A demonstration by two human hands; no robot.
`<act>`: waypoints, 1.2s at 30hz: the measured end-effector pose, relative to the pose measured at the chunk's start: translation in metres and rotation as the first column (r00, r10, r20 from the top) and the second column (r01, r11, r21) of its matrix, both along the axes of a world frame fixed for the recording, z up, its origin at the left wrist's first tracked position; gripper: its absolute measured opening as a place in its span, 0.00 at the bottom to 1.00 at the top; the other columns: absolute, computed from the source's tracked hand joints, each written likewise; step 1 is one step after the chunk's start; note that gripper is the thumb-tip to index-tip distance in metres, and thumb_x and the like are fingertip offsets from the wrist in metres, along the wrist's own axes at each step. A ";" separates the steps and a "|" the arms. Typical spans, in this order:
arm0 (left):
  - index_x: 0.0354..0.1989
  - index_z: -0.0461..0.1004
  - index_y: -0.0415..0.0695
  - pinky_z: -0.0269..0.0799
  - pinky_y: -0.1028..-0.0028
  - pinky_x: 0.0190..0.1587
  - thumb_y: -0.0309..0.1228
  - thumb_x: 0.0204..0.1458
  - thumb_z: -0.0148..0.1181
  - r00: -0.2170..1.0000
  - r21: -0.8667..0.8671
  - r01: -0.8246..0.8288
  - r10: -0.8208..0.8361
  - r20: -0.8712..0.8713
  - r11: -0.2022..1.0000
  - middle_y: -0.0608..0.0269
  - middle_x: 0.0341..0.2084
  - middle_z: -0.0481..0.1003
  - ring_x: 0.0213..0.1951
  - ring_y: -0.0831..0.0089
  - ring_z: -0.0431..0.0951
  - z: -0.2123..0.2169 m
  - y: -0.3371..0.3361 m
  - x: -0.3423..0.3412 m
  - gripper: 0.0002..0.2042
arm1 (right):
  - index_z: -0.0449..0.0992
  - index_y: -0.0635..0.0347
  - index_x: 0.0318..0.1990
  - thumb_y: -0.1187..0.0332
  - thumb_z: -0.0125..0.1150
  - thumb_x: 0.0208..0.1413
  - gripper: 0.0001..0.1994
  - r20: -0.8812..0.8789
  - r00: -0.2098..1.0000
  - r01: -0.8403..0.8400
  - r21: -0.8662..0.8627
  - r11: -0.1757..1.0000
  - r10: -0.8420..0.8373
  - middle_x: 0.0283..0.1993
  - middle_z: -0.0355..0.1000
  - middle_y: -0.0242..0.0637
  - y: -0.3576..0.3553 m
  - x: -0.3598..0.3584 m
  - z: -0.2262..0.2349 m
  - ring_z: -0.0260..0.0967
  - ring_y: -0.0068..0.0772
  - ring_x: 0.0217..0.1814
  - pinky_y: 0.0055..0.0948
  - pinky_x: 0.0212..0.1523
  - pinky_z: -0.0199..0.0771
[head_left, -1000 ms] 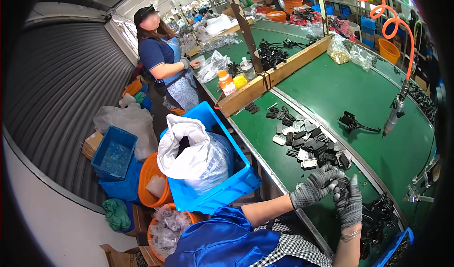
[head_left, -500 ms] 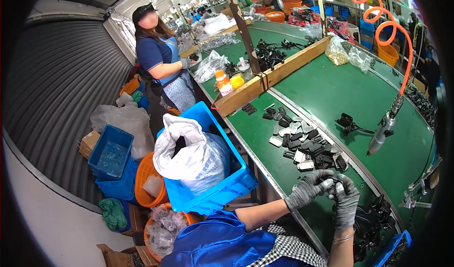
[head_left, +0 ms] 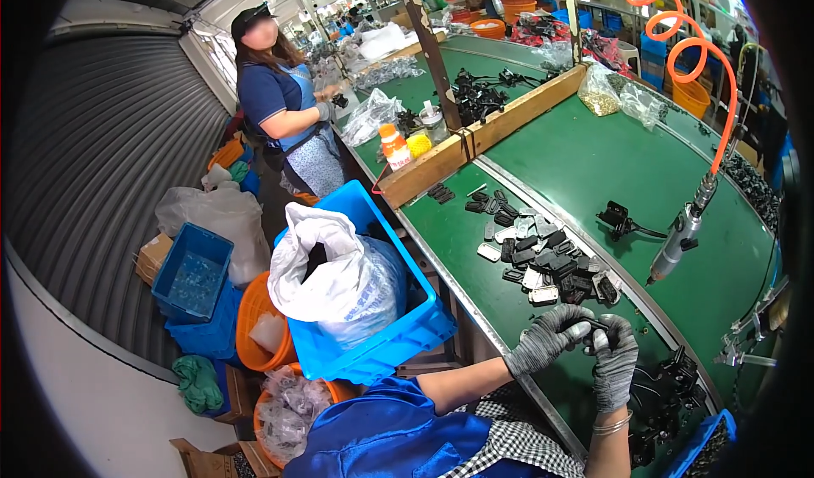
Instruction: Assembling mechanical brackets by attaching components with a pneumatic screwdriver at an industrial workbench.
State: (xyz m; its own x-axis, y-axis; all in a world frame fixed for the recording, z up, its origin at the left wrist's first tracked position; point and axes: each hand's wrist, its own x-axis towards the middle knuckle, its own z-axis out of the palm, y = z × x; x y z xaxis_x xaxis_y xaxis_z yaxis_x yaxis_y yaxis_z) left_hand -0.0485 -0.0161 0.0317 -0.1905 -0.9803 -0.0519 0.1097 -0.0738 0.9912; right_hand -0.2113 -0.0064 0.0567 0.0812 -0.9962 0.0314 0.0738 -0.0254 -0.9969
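Observation:
In grey knitted gloves, my left hand point(head_left: 549, 341) and my right hand point(head_left: 616, 361) meet over the near part of the green table. Their fingers pinch a small black part point(head_left: 599, 323) between them, mostly hidden by the fingertips. Just beyond lies a loose pile of small flat plates point(head_left: 555, 264), some black and some silvery white. By my right wrist, black assemblies with cables point(head_left: 674, 393) are heaped on the table. A single black bracket with a cable point(head_left: 617, 219) sits farther off, to the right of the metal strip.
A power screwdriver point(head_left: 676, 245) hangs at right on a coiled orange hose point(head_left: 697, 44). A wooden beam point(head_left: 500, 130) crosses the table, with an orange-capped bottle point(head_left: 393, 143) by it. At left, a blue crate point(head_left: 428, 321) holds a white sack point(head_left: 318, 279). A co-worker point(head_left: 284, 97) stands beyond.
My hands stay together on the small part, with the fingers shifting slightly. The whole view has moved a little. The co-worker's hands have come apart, and a black piece shows at the gloved one.

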 end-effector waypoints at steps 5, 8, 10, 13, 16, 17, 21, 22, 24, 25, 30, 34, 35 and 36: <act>0.51 0.73 0.43 0.72 0.80 0.34 0.32 0.62 0.57 0.999 -0.050 -0.003 0.005 0.036 0.999 0.70 0.33 0.74 0.30 0.85 0.72 0.000 0.000 0.000 0.12 | 0.70 0.64 0.48 0.78 0.55 0.61 0.09 -0.005 1.000 -0.004 0.002 1.000 0.004 0.38 0.72 0.34 0.000 -0.001 0.002 0.67 0.18 0.32 0.19 0.35 0.72; 0.51 0.73 0.42 0.72 0.79 0.35 0.31 0.62 0.57 0.999 -0.090 -0.002 0.006 0.044 0.996 0.68 0.34 0.73 0.31 0.84 0.72 -0.003 0.000 -0.001 0.12 | 0.70 0.64 0.48 0.78 0.55 0.60 0.09 -0.015 1.000 0.002 -0.018 1.000 -0.002 0.38 0.72 0.34 0.000 -0.002 -0.003 0.67 0.19 0.32 0.19 0.35 0.73; 0.51 0.73 0.41 0.72 0.78 0.35 0.31 0.62 0.57 0.999 -0.110 0.000 0.006 0.047 0.994 0.67 0.35 0.73 0.31 0.83 0.72 -0.005 0.000 -0.002 0.12 | 0.70 0.64 0.48 0.78 0.55 0.60 0.09 -0.019 1.000 0.009 -0.057 0.998 -0.010 0.38 0.72 0.34 -0.001 -0.003 -0.007 0.68 0.19 0.32 0.20 0.35 0.73; 0.50 0.73 0.41 0.72 0.78 0.36 0.30 0.61 0.57 0.992 -0.236 -0.026 0.054 0.114 0.971 0.66 0.36 0.72 0.32 0.83 0.72 -0.007 0.000 -0.004 0.11 | 0.70 0.64 0.48 0.78 0.55 0.60 0.09 -0.018 1.000 0.006 -0.040 0.999 -0.007 0.38 0.73 0.34 0.000 -0.005 -0.007 0.69 0.20 0.33 0.20 0.35 0.75; 0.51 0.74 0.41 0.72 0.79 0.36 0.29 0.61 0.58 0.983 -0.293 -0.033 0.083 0.162 0.955 0.67 0.35 0.73 0.33 0.84 0.72 -0.005 0.001 -0.003 0.12 | 0.70 0.64 0.48 0.78 0.56 0.60 0.09 -0.006 1.000 -0.003 -0.025 1.000 0.003 0.39 0.73 0.35 0.000 -0.007 -0.006 0.70 0.20 0.34 0.20 0.34 0.76; 0.51 0.74 0.41 0.71 0.79 0.37 0.29 0.61 0.58 0.978 -0.321 -0.034 0.098 0.185 0.946 0.68 0.34 0.74 0.33 0.84 0.73 -0.005 0.000 -0.003 0.12 | 0.70 0.64 0.48 0.77 0.56 0.60 0.10 0.005 1.000 -0.013 -0.019 1.000 0.013 0.39 0.73 0.35 0.000 -0.007 -0.006 0.71 0.21 0.34 0.21 0.34 0.76; 0.51 0.74 0.41 0.72 0.79 0.37 0.29 0.61 0.59 0.993 -0.254 -0.024 0.054 0.109 0.967 0.68 0.35 0.74 0.33 0.83 0.73 0.002 0.000 -0.002 0.12 | 0.70 0.64 0.48 0.75 0.58 0.60 0.10 0.046 0.999 -0.007 -0.021 1.000 0.008 0.38 0.73 0.35 0.000 -0.005 0.006 0.72 0.21 0.35 0.21 0.34 0.77; 0.51 0.74 0.41 0.72 0.79 0.37 0.29 0.61 0.59 0.993 -0.253 -0.023 0.052 0.108 0.967 0.68 0.35 0.74 0.33 0.83 0.73 0.005 0.000 -0.002 0.12 | 0.71 0.63 0.47 0.74 0.59 0.60 0.10 0.061 0.998 -0.002 -0.026 1.000 0.003 0.37 0.74 0.35 0.001 -0.006 0.009 0.72 0.21 0.35 0.21 0.34 0.77; 0.51 0.74 0.41 0.72 0.79 0.37 0.29 0.61 0.59 0.996 -0.205 0.004 0.014 0.086 0.979 0.68 0.35 0.73 0.33 0.83 0.73 0.009 0.000 -0.001 0.12 | 0.71 0.63 0.47 0.74 0.60 0.59 0.10 0.033 0.999 -0.010 -0.016 1.000 0.011 0.36 0.74 0.34 0.000 -0.012 0.008 0.72 0.21 0.35 0.22 0.35 0.77; 0.51 0.74 0.41 0.72 0.79 0.37 0.29 0.61 0.59 0.997 -0.181 0.018 -0.005 0.075 0.983 0.69 0.35 0.73 0.33 0.83 0.73 0.010 -0.001 -0.001 0.12 | 0.72 0.63 0.46 0.73 0.61 0.59 0.10 0.006 1.000 -0.021 -0.007 1.000 0.021 0.35 0.74 0.34 0.000 -0.016 0.008 0.72 0.21 0.35 0.22 0.36 0.76; 0.52 0.73 0.41 0.72 0.80 0.36 0.29 0.60 0.59 0.996 -0.223 -0.011 0.031 0.086 0.975 0.70 0.35 0.73 0.33 0.84 0.73 0.002 -0.004 -0.010 0.13 | 0.75 0.63 0.43 0.73 0.64 0.57 0.08 -0.126 0.991 0.026 -0.105 0.994 -0.039 0.31 0.74 0.31 0.001 -0.025 0.007 0.72 0.22 0.35 0.25 0.39 0.76; 0.54 0.72 0.42 0.73 0.81 0.37 0.33 0.61 0.60 0.963 -0.399 -0.253 0.269 -0.016 0.881 0.70 0.36 0.73 0.33 0.84 0.73 -0.009 -0.030 -0.002 0.15 | 0.76 0.63 0.41 0.74 0.65 0.55 0.08 -0.161 0.974 0.129 -0.181 0.975 -0.159 0.34 0.75 0.33 0.001 -0.031 0.004 0.72 0.24 0.37 0.27 0.41 0.75; 0.55 0.72 0.43 0.74 0.81 0.37 0.34 0.61 0.60 0.988 -0.264 -0.143 0.119 -0.103 0.954 0.70 0.36 0.73 0.34 0.84 0.74 -0.013 -0.032 0.007 0.16 | 0.76 0.63 0.41 0.74 0.65 0.55 0.08 -0.163 0.973 0.133 -0.180 0.975 -0.163 0.34 0.75 0.33 0.001 -0.032 0.005 0.72 0.24 0.37 0.27 0.41 0.75; 0.55 0.72 0.43 0.74 0.81 0.37 0.35 0.61 0.60 0.978 -0.136 -0.009 -0.019 -0.206 0.991 0.69 0.36 0.74 0.34 0.84 0.74 -0.016 -0.034 0.016 0.16 | 0.76 0.63 0.41 0.75 0.65 0.54 0.08 -0.215 0.959 0.122 -0.279 0.952 -0.185 0.36 0.75 0.34 0.001 -0.033 0.006 0.72 0.25 0.38 0.28 0.42 0.75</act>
State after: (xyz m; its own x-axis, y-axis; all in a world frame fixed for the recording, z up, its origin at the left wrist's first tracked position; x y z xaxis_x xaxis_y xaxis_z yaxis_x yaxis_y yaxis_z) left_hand -0.0321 -0.0503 0.0160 -0.1881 -0.9745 0.1225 0.3129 0.0588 0.9479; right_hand -0.2444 -0.0053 0.0631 -0.0352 -0.9563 0.2902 -0.1883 -0.2789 -0.9417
